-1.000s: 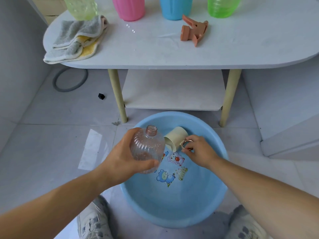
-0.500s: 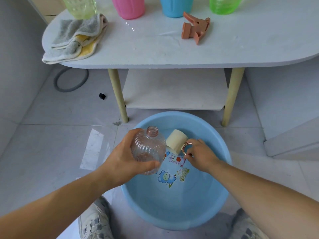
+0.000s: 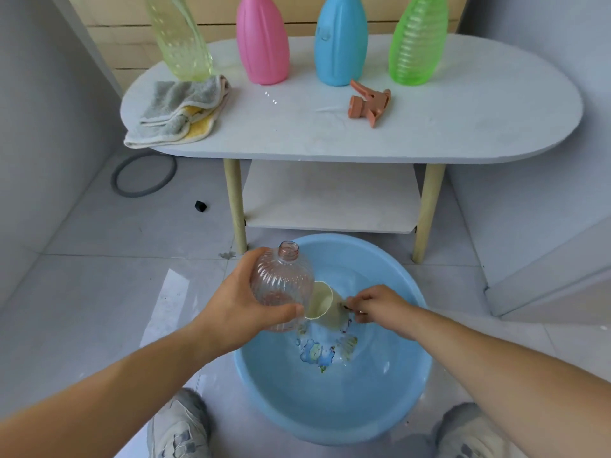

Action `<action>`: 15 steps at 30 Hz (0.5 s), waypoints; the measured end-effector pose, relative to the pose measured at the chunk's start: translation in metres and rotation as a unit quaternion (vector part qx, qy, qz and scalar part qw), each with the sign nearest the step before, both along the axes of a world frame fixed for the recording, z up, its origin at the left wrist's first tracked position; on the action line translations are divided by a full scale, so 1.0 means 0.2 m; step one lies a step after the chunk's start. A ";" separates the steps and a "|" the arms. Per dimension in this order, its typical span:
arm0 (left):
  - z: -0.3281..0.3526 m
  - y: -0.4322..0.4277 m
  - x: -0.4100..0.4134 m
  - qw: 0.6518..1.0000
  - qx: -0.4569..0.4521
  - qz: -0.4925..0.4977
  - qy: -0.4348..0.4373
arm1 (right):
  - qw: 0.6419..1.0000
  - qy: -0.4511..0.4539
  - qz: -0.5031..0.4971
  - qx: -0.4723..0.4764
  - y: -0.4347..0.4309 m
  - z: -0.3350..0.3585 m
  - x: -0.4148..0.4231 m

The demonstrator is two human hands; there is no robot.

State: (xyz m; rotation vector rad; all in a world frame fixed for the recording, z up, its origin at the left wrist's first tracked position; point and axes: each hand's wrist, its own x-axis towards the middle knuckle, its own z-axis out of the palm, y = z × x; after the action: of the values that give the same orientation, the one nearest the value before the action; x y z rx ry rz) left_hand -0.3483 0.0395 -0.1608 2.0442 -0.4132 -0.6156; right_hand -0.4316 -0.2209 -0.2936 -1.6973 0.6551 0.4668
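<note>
My left hand grips a clear ribbed bottle with no cap, held upright over the left rim of a blue basin on the floor. My right hand pinches the handle of a cream cup, which is tipped on its side with its mouth facing the bottle, low inside the basin. The basin holds water over a cartoon picture on its bottom.
A white oval table stands behind the basin, with a lower shelf. On it are four coloured bottles, an orange spray trigger and folded cloths. A grey hose ring lies on the floor. My shoes flank the basin.
The cup has turned over from bottom-up to lying on its side with its mouth toward the bottle. The view has tilted up, showing more of the table.
</note>
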 end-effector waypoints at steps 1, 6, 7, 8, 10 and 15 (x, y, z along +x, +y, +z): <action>0.02 0.00 0.00 1.000 -0.006 0.004 -0.003 | 0.999 -0.011 -0.016 0.025 -0.01 0.04 0.00; 0.09 0.00 0.00 0.999 -0.031 0.006 -0.017 | 0.989 -0.078 -0.088 0.094 -0.07 0.35 0.03; 0.12 0.00 0.00 0.999 -0.042 0.004 -0.024 | 0.986 -0.093 -0.098 0.094 -0.08 0.44 0.04; 0.11 -0.01 0.00 0.999 -0.046 0.002 -0.025 | 0.983 -0.104 -0.110 0.102 -0.09 0.50 0.03; 0.17 -0.01 0.00 0.998 -0.061 0.002 -0.034 | 0.976 -0.141 -0.129 0.104 -0.11 0.68 0.02; 0.25 -0.02 -0.01 0.995 -0.090 0.003 -0.039 | 0.959 -0.214 -0.159 0.098 -0.11 1.06 -0.05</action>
State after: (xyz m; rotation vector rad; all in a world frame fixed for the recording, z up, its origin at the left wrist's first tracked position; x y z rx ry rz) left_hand -0.3510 0.0357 -0.1100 1.9010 -0.4891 -0.4782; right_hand -0.4421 -0.2422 -0.0807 -1.4080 0.5283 -0.0664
